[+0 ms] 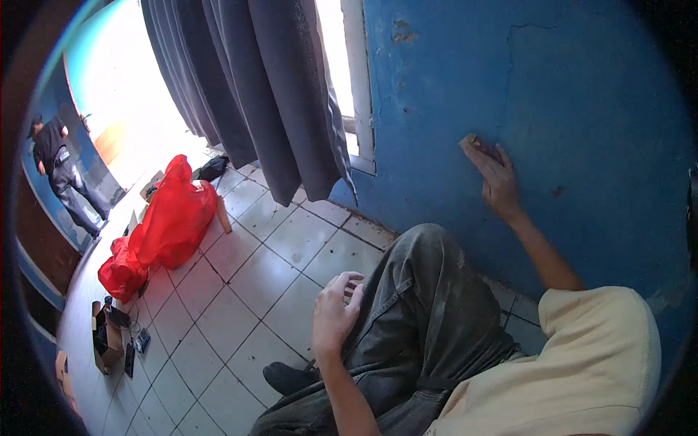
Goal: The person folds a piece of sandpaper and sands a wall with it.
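My right hand point(498, 182) reaches out to the blue wall point(451, 87) and is closed on a small brownish flat piece point(471, 139). The piece is pressed to the paint or very close to it; its exact kind does not show. My left hand point(337, 312) hovers beside my bent knee with its fingers loosely curled and apart, and nothing shows in it. The wall around my right hand has chipped spots and a thin crack.
A dark grey curtain point(247, 87) hangs beside the window frame point(360, 87). On the tiled floor point(254, 305) lie a red cloth heap point(171, 218) and a cardboard box point(109, 349) with small dark items. Another person point(62, 167) stands far left by the bright doorway.
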Tool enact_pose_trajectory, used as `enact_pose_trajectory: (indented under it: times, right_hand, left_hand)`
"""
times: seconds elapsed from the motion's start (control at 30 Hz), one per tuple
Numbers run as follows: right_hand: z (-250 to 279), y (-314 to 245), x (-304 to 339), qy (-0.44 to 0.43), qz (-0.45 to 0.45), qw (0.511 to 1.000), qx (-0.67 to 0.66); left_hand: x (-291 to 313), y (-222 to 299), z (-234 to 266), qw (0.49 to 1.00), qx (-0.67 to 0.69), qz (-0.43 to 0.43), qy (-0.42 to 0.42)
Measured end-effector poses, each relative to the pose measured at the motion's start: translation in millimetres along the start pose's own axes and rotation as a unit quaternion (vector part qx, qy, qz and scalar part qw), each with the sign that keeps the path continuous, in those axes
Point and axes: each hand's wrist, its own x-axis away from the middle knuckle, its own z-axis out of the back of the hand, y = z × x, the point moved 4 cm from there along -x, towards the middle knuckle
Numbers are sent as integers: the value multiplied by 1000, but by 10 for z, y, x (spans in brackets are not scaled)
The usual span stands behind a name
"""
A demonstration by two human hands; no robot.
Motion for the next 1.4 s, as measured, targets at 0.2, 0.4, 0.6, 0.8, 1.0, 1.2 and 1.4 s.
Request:
enact_pose_trajectory:
  times: [0.2,0.4,0.6,0.8,1.0,1.2,1.4]
  right_hand:
    - [-843,-27,1076,-214,-19,964,-157]
    - [-859,-215,1377,-302,-40,916,-260]
    - [-292,-276,390,-180,-44,955,-230]
    - [-27,-569,68,-125,-6,962,-243]
    - [-210,-1261,-278,-109,13,881,-460]
    - [-785,-2170,-343,-144,63,764,-625]
    - [-1229,-2545,-6,-319,168,834,-418]
  left_hand:
    - [-12,80,-30,1000,-9,-6,-1]
    - [25,51,58,1000,4,-8,22]
    - [10,-22,15,1000,-4,27,5]
    - [-17,54,-14,1000,-10,2,0]
    - [-43,-65,33,999,28,5,42]
    - [-115,-345,38,978,108,44,175]
    - [-211,-1094,-141,969,63,-6,237]
